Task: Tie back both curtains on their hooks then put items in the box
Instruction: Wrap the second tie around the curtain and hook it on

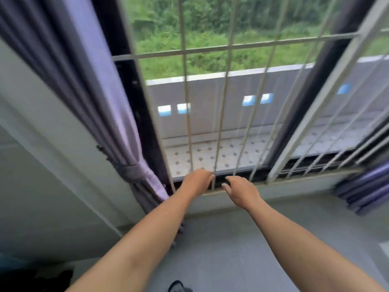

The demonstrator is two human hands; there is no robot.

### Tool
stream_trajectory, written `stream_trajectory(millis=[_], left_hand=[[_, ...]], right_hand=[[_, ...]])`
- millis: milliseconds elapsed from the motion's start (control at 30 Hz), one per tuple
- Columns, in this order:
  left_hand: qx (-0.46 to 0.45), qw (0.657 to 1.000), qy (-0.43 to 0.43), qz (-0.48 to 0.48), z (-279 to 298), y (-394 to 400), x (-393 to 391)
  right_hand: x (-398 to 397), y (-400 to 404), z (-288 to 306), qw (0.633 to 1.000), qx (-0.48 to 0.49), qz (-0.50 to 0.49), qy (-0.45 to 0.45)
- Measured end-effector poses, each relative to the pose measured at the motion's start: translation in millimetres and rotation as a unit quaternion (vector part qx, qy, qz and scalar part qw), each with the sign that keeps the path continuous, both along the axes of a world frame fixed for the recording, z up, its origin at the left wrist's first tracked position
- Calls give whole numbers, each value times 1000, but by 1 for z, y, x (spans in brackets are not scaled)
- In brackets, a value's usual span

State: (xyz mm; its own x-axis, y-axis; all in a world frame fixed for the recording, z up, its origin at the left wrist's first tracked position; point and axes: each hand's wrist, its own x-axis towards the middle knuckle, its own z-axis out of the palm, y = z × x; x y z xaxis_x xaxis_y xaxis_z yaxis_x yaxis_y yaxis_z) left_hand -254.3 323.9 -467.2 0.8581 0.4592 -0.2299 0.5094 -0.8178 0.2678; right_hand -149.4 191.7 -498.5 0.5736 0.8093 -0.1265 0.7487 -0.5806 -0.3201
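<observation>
The left purple curtain [90,85] hangs gathered against the wall, bound low down by a matching tie-back [131,171] that runs to a hook [101,148] on the wall. Part of the right purple curtain [362,190] shows at the right edge, below the sill. Both my arms reach toward the window sill. My left hand [196,182] has its fingers loosely curled beside a window bar and holds nothing. My right hand [242,190] hovers just to the right of it, fingers relaxed, also holding nothing. The frame is blurred by motion.
White metal bars [226,98] cover the window in front of me. The white sill [294,186] runs below them, above a grey surface [221,249]. A dark object [179,286] lies at the bottom edge, and dark items [52,279] sit at the bottom left.
</observation>
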Motion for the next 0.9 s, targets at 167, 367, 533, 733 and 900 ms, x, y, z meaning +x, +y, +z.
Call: stream_trajectory(millis=[167,367,533,733,900], left_hand=[[22,997,-44,-55,32,-103,119],[30,980,-99,-171,59,-252,248],[35,958,-124,-256,69,-370,324],[36,933,-154,-322,57,-478,403],[28,931,-151,-331,26,-547,490]], right_hand=[[91,-122,30,996,1,-89,-32],[183,-282,67,969,-1,-230,-86],[236,-390,82,940,-4,-327,-96],[296,-493,77,909,-3,-410,-80],[369,-580,54,900,-18,-433,-45]])
